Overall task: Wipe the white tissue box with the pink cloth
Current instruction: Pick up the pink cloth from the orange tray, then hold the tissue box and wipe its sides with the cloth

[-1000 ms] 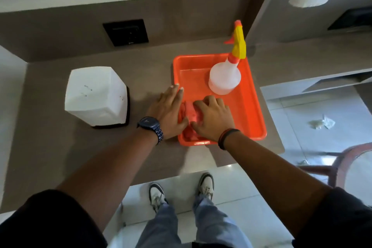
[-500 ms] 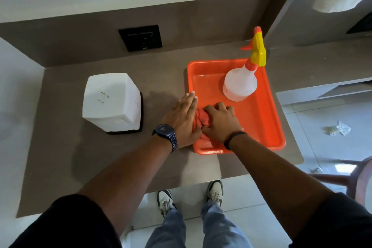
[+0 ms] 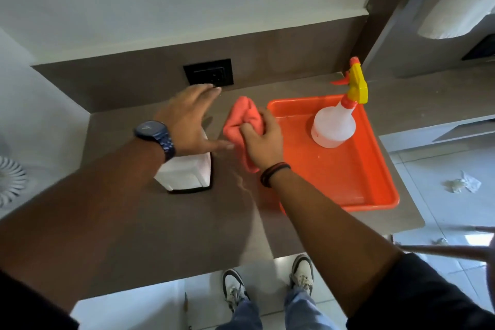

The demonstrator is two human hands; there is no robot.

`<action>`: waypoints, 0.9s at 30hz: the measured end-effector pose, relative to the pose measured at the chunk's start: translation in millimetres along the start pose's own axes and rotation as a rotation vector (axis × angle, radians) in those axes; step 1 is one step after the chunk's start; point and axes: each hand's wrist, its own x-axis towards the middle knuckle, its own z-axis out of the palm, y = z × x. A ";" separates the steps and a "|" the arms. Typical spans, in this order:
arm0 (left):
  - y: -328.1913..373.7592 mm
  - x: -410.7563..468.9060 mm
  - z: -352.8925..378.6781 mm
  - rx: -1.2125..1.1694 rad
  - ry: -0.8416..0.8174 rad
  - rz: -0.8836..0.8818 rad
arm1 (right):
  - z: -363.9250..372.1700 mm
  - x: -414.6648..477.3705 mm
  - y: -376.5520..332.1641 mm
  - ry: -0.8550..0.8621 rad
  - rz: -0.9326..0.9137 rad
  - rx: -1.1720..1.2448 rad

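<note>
Since the earlier frame the cloth [image 3: 242, 122] has been lifted out of the tray [image 3: 356, 182], and both hands have moved off it toward 9 o'clock. The box [image 3: 187, 173] is seen on the counter [image 3: 150, 225], partly hidden under the left hand [image 3: 187, 122], whose fingers are spread flat, nothing gripped. The cloth is bunched in the right hand [image 3: 263, 139], fingers curled tight, at 3 o'clock of the box.

A brown countertop [image 3: 134, 236] carries two things — a white tissue box [image 3: 187, 173] (left) and an orange tray [image 3: 375, 182].
</note>
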 end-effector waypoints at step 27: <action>-54.2 -34.3 15.6 0.071 -0.306 -0.103 | 95.8 -20.4 19.1 -0.107 0.151 0.316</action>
